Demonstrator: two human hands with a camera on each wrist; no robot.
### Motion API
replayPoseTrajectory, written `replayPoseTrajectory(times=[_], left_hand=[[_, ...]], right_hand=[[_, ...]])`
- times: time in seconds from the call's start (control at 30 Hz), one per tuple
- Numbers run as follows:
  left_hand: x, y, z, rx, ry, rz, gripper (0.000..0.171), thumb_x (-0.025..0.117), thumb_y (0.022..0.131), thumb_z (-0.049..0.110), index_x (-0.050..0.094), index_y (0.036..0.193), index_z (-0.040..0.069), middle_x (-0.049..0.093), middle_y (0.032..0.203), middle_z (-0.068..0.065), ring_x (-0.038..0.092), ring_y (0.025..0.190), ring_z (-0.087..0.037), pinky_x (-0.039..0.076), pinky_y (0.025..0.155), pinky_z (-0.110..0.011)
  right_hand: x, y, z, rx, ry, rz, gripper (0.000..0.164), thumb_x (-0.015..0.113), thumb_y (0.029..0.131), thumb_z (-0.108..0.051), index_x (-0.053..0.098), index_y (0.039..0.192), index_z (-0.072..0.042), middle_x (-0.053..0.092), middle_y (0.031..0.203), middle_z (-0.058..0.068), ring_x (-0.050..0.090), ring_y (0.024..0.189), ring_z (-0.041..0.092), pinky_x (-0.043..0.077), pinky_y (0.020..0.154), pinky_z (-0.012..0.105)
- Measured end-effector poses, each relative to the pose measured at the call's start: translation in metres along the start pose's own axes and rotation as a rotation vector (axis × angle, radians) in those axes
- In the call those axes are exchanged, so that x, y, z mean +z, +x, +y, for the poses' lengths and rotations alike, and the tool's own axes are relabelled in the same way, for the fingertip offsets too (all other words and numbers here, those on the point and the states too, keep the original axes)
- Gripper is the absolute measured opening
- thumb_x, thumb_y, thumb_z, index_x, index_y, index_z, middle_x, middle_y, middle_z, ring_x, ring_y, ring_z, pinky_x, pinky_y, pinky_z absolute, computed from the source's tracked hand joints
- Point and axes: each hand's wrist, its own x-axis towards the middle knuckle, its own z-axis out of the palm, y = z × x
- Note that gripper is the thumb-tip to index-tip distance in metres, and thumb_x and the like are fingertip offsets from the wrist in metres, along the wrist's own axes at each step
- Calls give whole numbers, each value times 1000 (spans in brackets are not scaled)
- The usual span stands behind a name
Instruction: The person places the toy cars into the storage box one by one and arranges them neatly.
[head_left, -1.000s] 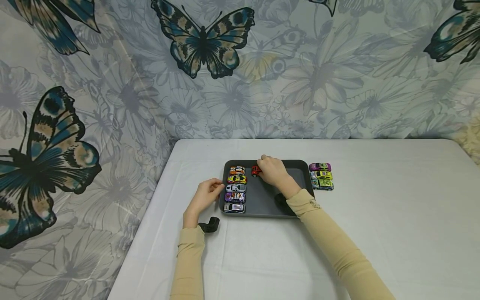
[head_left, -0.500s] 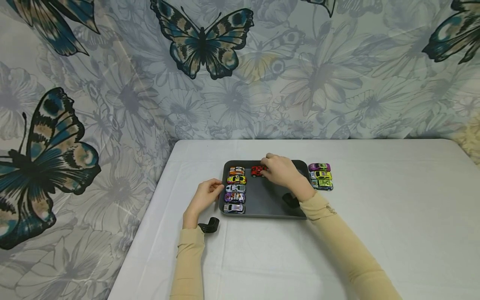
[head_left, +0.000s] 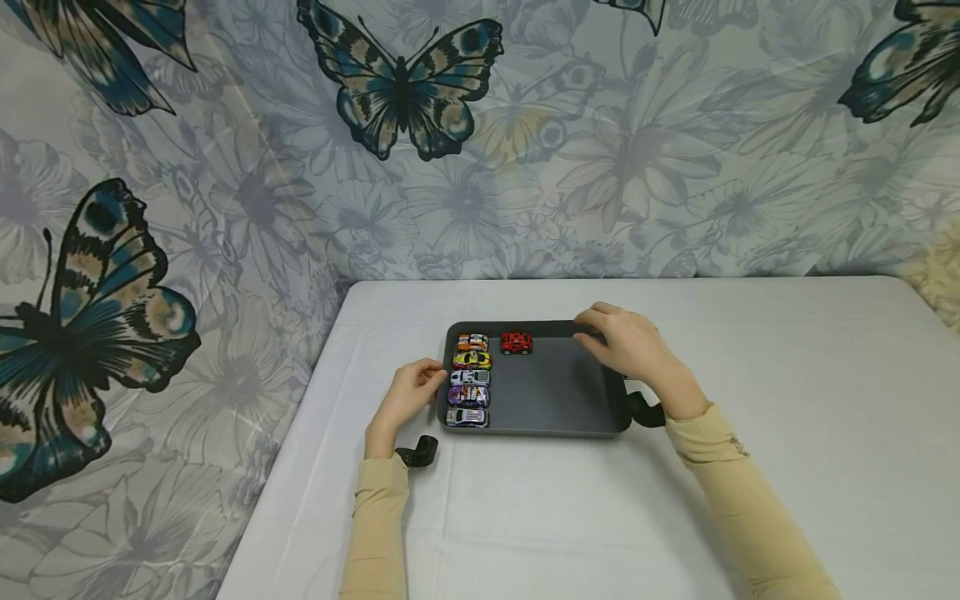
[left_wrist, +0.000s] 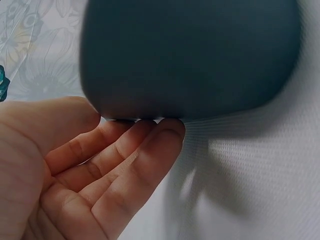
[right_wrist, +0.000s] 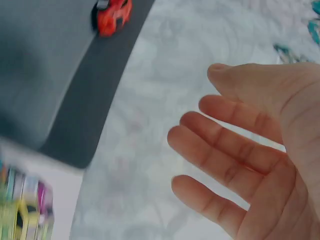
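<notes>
Red car (head_left: 517, 343) placed near tray's (head_left: 555, 387) far edge — my right hand (head_left: 633, 346) now off it, loose, empty; left hand (head_left: 408, 393) relaxed, touching left edge.

Head view: I record soft, even light, with a faint shadow left of the right sleeve (head_left: 750, 504), lower right. Left wrist: dimmer; I note a diffuse shadow on the cloth (left_wrist: 285, 185), lower right. Right wrist: hazy, cars (right_wrist: 25, 215) smeared lower left, fingers (right_wrist: 215, 162) sharper.

Your sleeves (head_left: 381, 525) are tan, your tray (head_left: 558, 392) dark grey, one car (head_left: 517, 343) red, the tablecloth (head_left: 525, 517) white, the backdrop (head_left: 465, 208) butterfly-patterned
</notes>
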Motion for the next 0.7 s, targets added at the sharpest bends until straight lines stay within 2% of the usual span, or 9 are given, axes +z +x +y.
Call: replayPoseTrajectory(times=[0.3, 0.47, 0.7], left_hand=[[0, -1, 1, -3, 7, 6, 23, 56, 93, 13, 62, 110, -2, 63, 88, -10, 59, 64, -15, 51, 59, -28], [0, -2, 2, 5, 11, 9, 23, 57, 93, 12, 61, 110, -3, 63, 88, -10, 59, 65, -15, 51, 59, -28], [0, -2, 3, 32, 1, 4, 24, 57, 93, 11, 61, 110, -5, 63, 87, -11, 58, 65, -14, 50, 58, -27]], right_hand=[[-20, -44, 36, 64, -26, 28, 13, 67, 83, -8, 68, 94, -1, 63, 86, 8, 61, 74, 23, 49, 58, 40], [-25, -60, 42, 84, -33, -16, 16, 70, 79, -4, 67, 94, 1, 63, 87, 11, 60, 76, 27, 48, 62, 43], [-21, -71, 48, 94, -48, -47, 23, 74, 75, -3, 68, 96, 2, 63, 91, 14, 61, 79, 30, 49, 64, 45]])
